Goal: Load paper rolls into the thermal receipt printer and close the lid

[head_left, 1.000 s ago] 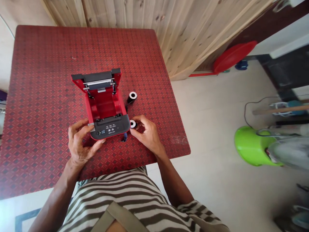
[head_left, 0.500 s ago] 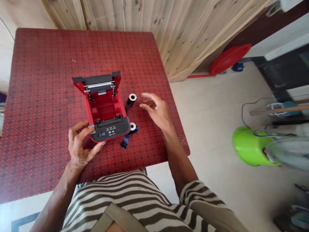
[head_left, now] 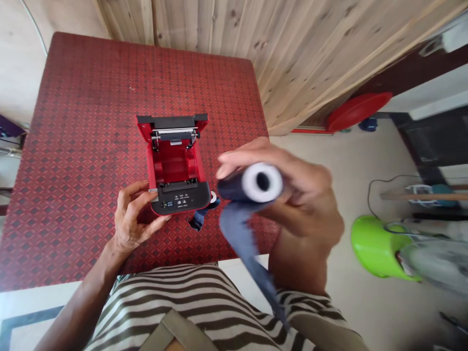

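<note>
A small red printer [head_left: 174,168] with a dark front panel sits on the red patterned table [head_left: 80,126], its lid open and the inner bay bare. My left hand [head_left: 132,219] grips its front left corner. My right hand [head_left: 292,195] is raised close to the camera, fingers wrapped round a dark ribbon roll [head_left: 252,184] with a white core. A dark strip [head_left: 248,253] hangs down from that roll. A second roll [head_left: 212,197] with loose dark ribbon lies by the printer's front right corner.
Wooden planks [head_left: 256,44] lean behind the table. On the floor to the right stand a green bucket [head_left: 376,239], a red lid-like disc [head_left: 356,111] and blurred tools. The table's near edge runs just above my striped shirt [head_left: 183,307].
My right hand let go of the roll beside the printer, reached to the far roll, and has lifted it up toward the camera, ribbon trailing. The camera view shifted slightly left.
</note>
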Tool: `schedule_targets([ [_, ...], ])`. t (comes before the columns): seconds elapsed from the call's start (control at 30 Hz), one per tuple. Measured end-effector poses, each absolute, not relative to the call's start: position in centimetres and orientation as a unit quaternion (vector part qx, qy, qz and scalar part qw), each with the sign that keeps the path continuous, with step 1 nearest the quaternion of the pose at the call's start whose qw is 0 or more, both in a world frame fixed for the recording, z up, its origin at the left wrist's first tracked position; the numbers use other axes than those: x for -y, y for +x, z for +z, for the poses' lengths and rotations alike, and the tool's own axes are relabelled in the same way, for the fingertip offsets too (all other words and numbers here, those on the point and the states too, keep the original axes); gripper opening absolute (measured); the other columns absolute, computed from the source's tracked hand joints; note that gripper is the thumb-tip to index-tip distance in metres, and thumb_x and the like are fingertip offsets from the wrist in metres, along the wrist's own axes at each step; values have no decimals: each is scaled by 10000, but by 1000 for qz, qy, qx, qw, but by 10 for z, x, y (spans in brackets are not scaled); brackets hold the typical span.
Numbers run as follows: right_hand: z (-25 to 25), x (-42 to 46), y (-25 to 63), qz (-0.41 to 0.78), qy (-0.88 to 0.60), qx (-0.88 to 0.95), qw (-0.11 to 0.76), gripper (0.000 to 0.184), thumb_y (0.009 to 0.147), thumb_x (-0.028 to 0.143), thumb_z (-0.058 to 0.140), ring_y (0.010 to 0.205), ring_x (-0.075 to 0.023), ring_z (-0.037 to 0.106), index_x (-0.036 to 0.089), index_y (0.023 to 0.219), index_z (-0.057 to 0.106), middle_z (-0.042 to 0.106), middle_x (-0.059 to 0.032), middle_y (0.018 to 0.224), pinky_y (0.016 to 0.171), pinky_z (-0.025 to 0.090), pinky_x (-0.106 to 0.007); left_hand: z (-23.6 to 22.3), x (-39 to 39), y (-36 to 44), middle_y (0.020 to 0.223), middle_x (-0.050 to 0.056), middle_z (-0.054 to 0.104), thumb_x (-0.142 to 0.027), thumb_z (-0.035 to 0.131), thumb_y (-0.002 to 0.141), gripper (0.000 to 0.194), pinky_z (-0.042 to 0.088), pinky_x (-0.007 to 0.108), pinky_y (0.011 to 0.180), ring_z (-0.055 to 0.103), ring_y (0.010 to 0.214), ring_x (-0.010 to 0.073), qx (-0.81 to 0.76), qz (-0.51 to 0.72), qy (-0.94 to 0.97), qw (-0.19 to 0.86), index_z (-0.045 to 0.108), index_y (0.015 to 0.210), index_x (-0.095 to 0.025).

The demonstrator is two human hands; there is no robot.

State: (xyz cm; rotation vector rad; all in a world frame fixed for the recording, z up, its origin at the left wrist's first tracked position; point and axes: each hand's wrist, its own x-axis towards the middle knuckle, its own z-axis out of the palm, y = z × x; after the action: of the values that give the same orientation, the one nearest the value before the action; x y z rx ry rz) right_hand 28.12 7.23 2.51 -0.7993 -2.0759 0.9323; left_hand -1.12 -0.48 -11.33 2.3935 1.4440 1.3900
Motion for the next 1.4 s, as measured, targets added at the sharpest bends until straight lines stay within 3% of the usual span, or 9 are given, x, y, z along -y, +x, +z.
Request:
schedule_targets([
  [0.17, 19, -84, 223, 137, -343, 918, 143, 201, 1070, 110, 545, 1123, -267, 673, 140, 1189, 705, 764, -115, 1109, 976, 589, -441, -116, 7, -12, 1326, 142, 648, -433, 830, 904, 624, 620, 396, 967, 682, 1185, 263, -466, 445, 765, 21, 579, 1433, -216],
  [0.3, 2, -99, 189, 115, -392, 912, -33, 305, 1089, 57, 436, 1132, -275, 696, 106, 1231, 702, 773, -150, 1087, 840, 565, -368, -115, 7, -11, 1329, 138, 645, -418, 859, 882, 646, 615, 398, 986, 682, 1188, 255, -467, 444, 765, 21, 575, 1426, -214],
  [0.47, -1, -114, 175, 126, -391, 907, -94, 399, 1069, 4, 382, 1116, -285, 736, 84, 1274, 715, 784, -197, 1104, 813, 517, -359, -114, 7, -11, 1339, 151, 642, -405, 864, 879, 636, 617, 386, 987, 680, 1204, 253, -465, 443, 766, 21, 582, 1408, -192],
  [0.8, -10, -118, 176, 157, -386, 906, -76, 392, 1057, 7, 395, 1188, -308, 724, 58, 1270, 720, 777, -219, 1161, 921, 563, -403, -111, 7, -10, 1337, 131, 655, -452, 838, 898, 653, 638, 393, 938, 701, 1183, 259, -470, 438, 766, 21, 556, 1443, -231],
  [0.93, -5, -114, 198, 224, -331, 917, 9, 399, 1048, -10, 406, 1177, -238, 717, 109, 1263, 721, 778, -146, 1250, 1074, 537, -421, -112, 6, -10, 1333, 134, 659, -447, 837, 899, 645, 637, 414, 958, 694, 1208, 270, -471, 436, 767, 20, 556, 1439, -232],
  [1.07, -6, -100, 227, 300, -253, 913, 110, 273, 1087, 155, 542, 1199, -232, 710, 164, 1277, 738, 788, -107, 1290, 1167, 505, -492, -110, 9, -12, 1325, 126, 667, -440, 837, 897, 640, 635, 420, 958, 698, 1183, 263, -473, 434, 766, 25, 555, 1440, -251],
  [1.17, -14, -88, 237, 300, -255, 905, 162, 257, 1045, 223, 672, 1193, -245, 705, 150, 1279, 749, 792, -125, 1272, 1119, 544, -482, -101, 10, -17, 1324, 121, 669, -519, 773, 934, 615, 631, 446, 980, 690, 1187, 269, -486, 421, 764, 59, 556, 1447, -259],
  [1.27, -25, -81, 238, 276, -254, 903, 211, 187, 1047, 187, 659, 1106, -222, 721, 166, 1193, 773, 811, -100, 1181, 1039, 572, -437, -81, 2, -22, 1330, 128, 671, -640, 677, 962, 633, 628, 485, 992, 669, 1208, 287, -491, 435, 751, 80, 570, 1456, -259],
  [1.4, -33, -77, 236, 220, -260, 909, 239, 137, 1052, 206, 652, 1001, -225, 718, 146, 1107, 762, 814, -86, 1086, 923, 576, -406, -47, -37, -22, 1387, 111, 659, -622, 642, 991, 593, 637, 434, 956, 631, 1247, 268, -475, 455, 753, 24, 604, 1454, -254],
])
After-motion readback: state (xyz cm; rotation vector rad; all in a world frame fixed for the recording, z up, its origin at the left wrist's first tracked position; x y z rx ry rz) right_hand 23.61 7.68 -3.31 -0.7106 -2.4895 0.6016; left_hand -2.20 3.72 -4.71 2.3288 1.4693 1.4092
